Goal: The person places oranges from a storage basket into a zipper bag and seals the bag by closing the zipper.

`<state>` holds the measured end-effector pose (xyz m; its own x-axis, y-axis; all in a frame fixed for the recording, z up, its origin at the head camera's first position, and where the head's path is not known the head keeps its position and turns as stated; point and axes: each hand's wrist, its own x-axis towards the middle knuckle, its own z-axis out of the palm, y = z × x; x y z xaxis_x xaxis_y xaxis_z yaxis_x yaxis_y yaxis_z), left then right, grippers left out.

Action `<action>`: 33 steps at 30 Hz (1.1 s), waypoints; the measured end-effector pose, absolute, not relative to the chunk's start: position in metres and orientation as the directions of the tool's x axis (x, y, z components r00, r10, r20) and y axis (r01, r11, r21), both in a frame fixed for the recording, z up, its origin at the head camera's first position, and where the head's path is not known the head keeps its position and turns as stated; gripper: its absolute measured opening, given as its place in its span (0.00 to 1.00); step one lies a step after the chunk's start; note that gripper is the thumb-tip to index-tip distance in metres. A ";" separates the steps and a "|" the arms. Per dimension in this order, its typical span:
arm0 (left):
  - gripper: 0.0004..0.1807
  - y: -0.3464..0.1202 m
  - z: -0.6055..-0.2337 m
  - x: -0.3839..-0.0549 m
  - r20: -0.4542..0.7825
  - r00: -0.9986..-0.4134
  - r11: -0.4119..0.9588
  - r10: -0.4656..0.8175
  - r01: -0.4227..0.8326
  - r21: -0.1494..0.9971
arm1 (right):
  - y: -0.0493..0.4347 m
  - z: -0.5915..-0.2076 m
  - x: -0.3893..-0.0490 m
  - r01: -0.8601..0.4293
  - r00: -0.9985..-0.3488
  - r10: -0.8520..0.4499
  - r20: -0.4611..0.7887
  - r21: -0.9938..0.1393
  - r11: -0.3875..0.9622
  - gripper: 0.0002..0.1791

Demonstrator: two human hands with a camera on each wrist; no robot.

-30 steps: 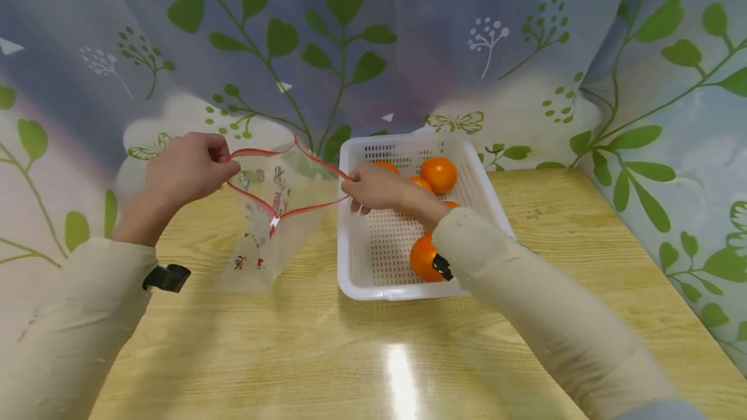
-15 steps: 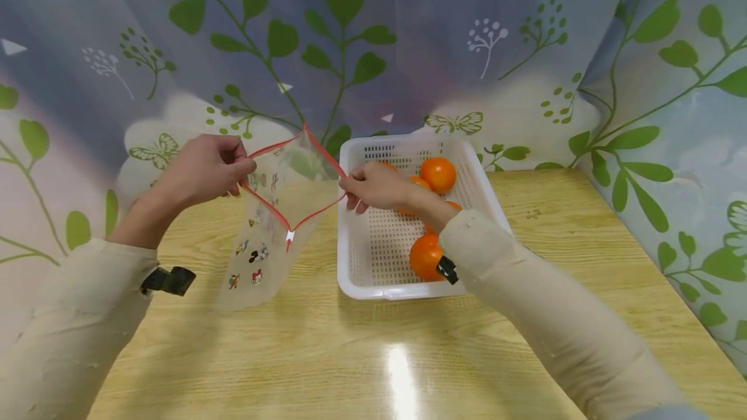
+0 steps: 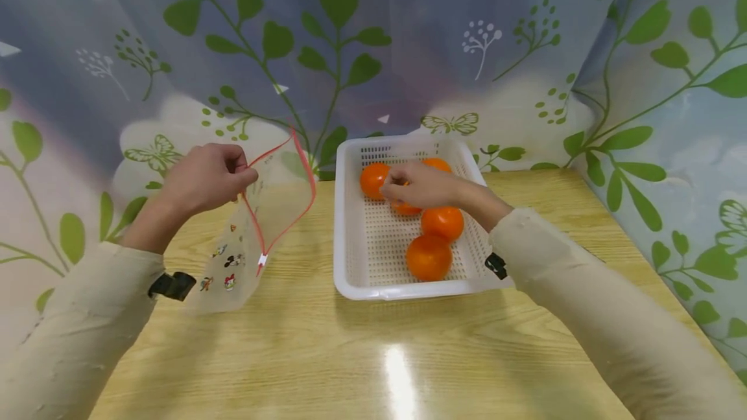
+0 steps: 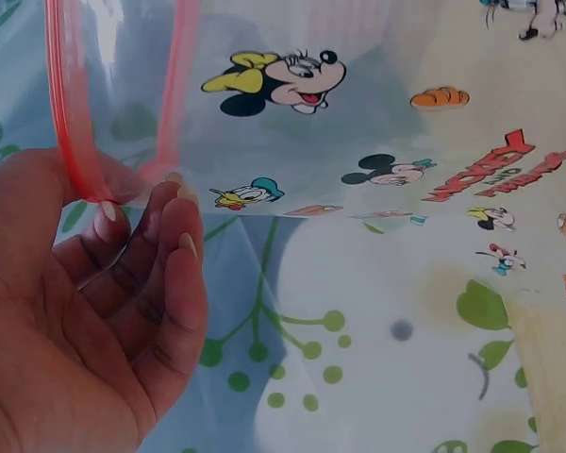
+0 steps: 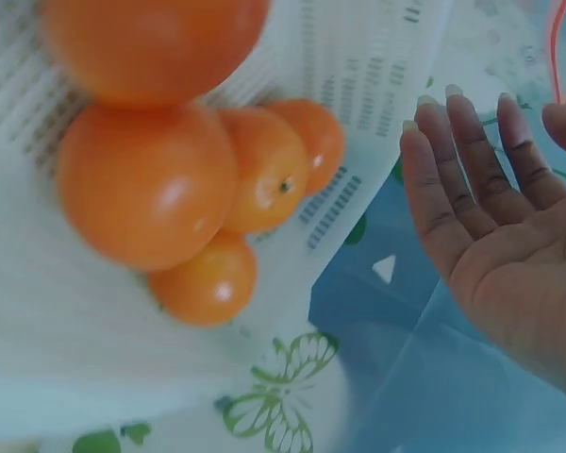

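My left hand point(image 3: 204, 177) pinches the red-edged rim of a clear zip bag point(image 3: 233, 264) at its left side. The bag hangs with its mouth spread, a white slider at the near end; cartoon figures are printed on its wall. In the left wrist view, thumb and fingertips of the hand point(image 4: 94, 293) meet at the red zip. My right hand point(image 3: 426, 185) is over a white plastic basket point(image 3: 344, 232), above several oranges point(image 3: 428, 258), and partly covers some. The right wrist view shows that hand point(image 5: 509, 198) with fingers extended, holding nothing.
A wooden table point(image 3: 327, 349) bears the basket, right of the bag. Behind stands a curtain point(image 3: 420, 70) with green leaf prints, which continues along the right side. Dark straps point(image 3: 172, 286) sit on both sleeves.
My right hand has let go of the bag's right edge and moved right, over the oranges. The bag's mouth has sagged into a free curve while the left hand keeps its pinch.
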<state>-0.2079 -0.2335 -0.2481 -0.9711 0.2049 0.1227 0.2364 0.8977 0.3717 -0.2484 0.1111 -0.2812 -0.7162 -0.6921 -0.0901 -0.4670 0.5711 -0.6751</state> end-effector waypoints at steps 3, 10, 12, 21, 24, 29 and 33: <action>0.11 -0.235 -0.251 -0.208 0.129 -0.971 0.901 0.199 0.234 0.365 | 0.121 -0.284 -0.250 -0.514 -0.688 -0.718 -0.103 -0.630 0.583 0.09; 0.11 -0.236 -0.260 -0.209 0.187 -0.964 0.897 0.187 0.245 0.367 | 0.136 -0.286 -0.253 -0.542 -0.680 -0.696 -0.231 -0.481 0.689 0.11; 0.11 -0.235 -0.262 -0.209 0.198 -0.962 0.896 0.187 0.250 0.367 | 0.138 -0.287 -0.254 -0.567 -0.674 -0.695 -0.251 -0.428 0.704 0.12; 0.09 -0.231 -0.269 -0.210 0.219 -0.956 0.895 0.193 0.263 0.360 | 0.149 -0.290 -0.247 -0.655 -0.630 -0.711 -0.312 -0.277 0.703 0.17; 0.08 -0.231 -0.271 -0.210 0.234 -0.953 0.898 0.194 0.269 0.350 | 0.153 -0.291 -0.244 -0.643 -0.650 -0.682 -0.335 -0.237 0.728 0.19; 0.09 -0.230 -0.274 -0.208 0.265 -0.945 0.901 0.190 0.275 0.336 | 0.156 -0.291 -0.244 -0.634 -0.676 -0.644 -0.358 -0.162 0.756 0.22; 0.10 -0.230 -0.276 -0.206 0.277 -0.943 0.903 0.182 0.272 0.333 | 0.154 -0.291 -0.243 -0.636 -0.675 -0.642 -0.363 -0.156 0.756 0.23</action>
